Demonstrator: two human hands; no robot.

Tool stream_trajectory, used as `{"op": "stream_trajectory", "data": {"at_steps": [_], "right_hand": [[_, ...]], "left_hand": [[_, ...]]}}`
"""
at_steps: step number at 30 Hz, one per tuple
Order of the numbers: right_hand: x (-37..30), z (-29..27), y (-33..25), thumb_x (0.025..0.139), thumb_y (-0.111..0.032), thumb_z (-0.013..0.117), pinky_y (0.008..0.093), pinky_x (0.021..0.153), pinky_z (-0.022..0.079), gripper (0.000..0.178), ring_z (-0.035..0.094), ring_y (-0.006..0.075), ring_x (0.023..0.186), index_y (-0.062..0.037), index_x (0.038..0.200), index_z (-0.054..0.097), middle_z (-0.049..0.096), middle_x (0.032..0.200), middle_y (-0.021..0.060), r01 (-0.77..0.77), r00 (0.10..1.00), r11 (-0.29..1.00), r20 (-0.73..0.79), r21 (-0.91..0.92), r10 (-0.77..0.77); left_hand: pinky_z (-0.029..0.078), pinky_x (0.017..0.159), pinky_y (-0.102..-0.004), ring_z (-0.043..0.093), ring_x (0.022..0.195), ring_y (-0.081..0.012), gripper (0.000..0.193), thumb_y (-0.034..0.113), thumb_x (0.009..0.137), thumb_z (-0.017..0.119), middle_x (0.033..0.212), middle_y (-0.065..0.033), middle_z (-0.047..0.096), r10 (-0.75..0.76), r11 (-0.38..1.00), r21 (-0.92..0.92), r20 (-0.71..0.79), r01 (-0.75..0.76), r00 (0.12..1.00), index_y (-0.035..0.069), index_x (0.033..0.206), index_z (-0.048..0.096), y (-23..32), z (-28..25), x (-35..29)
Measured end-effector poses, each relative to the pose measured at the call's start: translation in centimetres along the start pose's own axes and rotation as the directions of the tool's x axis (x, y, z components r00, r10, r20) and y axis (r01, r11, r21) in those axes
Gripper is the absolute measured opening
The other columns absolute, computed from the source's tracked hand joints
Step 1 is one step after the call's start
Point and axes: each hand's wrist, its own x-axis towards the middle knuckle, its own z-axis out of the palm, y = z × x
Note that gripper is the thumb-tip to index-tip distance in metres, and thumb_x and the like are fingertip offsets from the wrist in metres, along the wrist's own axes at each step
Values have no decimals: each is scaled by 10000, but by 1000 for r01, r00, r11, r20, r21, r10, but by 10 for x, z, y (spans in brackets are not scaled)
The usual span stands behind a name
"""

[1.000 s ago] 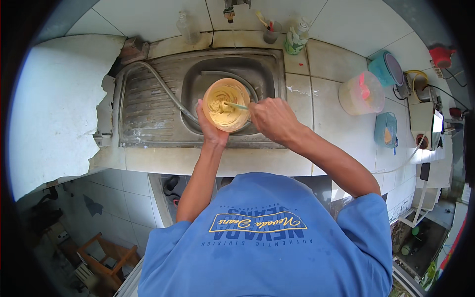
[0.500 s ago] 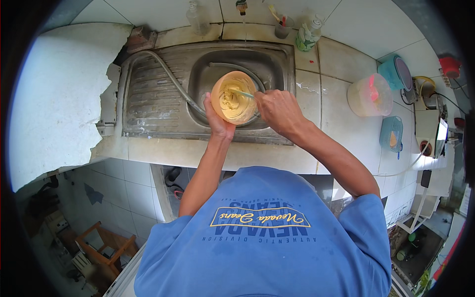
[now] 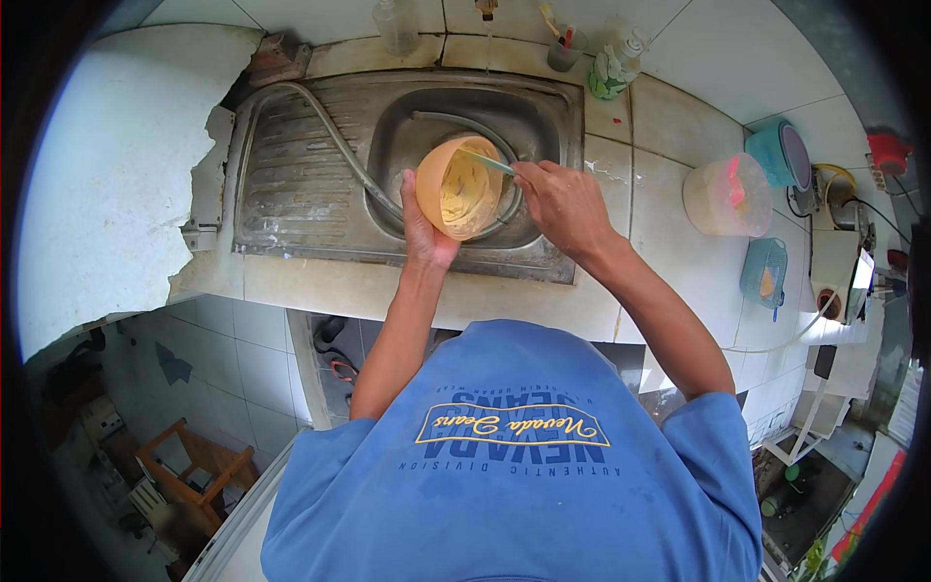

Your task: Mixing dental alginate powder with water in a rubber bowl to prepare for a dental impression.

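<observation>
Over the sink basin, an orange plastic bowl [image 3: 438,190] is tilted with its mouth toward the right. My left hand [image 3: 427,233] grips it from the lower left, the thumb side up along its wall. Thick pale yellow batter [image 3: 467,199] coats the inside. My right hand [image 3: 570,209] is closed on the handle of a pale green utensil [image 3: 493,163], whose far end dips into the bowl near its upper rim. That end is hidden, so I cannot tell whether it is a spoon or a spatula.
A grey hose [image 3: 335,136] runs across the steel sink [image 3: 291,209] into its basin. A tap [image 3: 487,10] trickles water behind. To the right stand a soap bottle [image 3: 611,73], a clear tub [image 3: 725,199], a teal container [image 3: 779,155] and a blue basket [image 3: 764,267].
The bowl has tipped further toward the right, showing more of its outer left wall. My right hand and the utensil have shifted slightly right, away from the bowl's middle.
</observation>
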Motion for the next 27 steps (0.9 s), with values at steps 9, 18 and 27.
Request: {"op": "stream_trajectory", "data": {"at_steps": [9,18,27], "right_hand": [[-35,-19,-30,896,-227,648,435,646,489,212,644,346,738,-36,965,709,676,823,167,-217,976,976,-26,22,217],[-67,-125,-148,867,-113,714,308,614,467,139,607,209,717,24,875,688,637,803,108,-56,876,-314,-105,948,-470],[-56,-91,-52,843,-216,725,390,674,489,272,610,286,774,7,959,620,616,909,112,45,999,930,-29,364,-37]], "left_hand": [[468,987,-453,572,1130,-265,516,491,918,539,1227,-98,610,-29,980,-196,41,37,999,83,1230,586,-12,-1,4],[456,1007,-468,557,1158,-280,537,489,910,549,1252,-107,595,-76,972,-214,104,97,992,80,1257,570,-5,9,9],[442,1021,-479,554,1173,-296,573,527,932,509,1260,-121,598,-97,963,-228,196,142,976,69,1271,574,0,36,-8]]}}
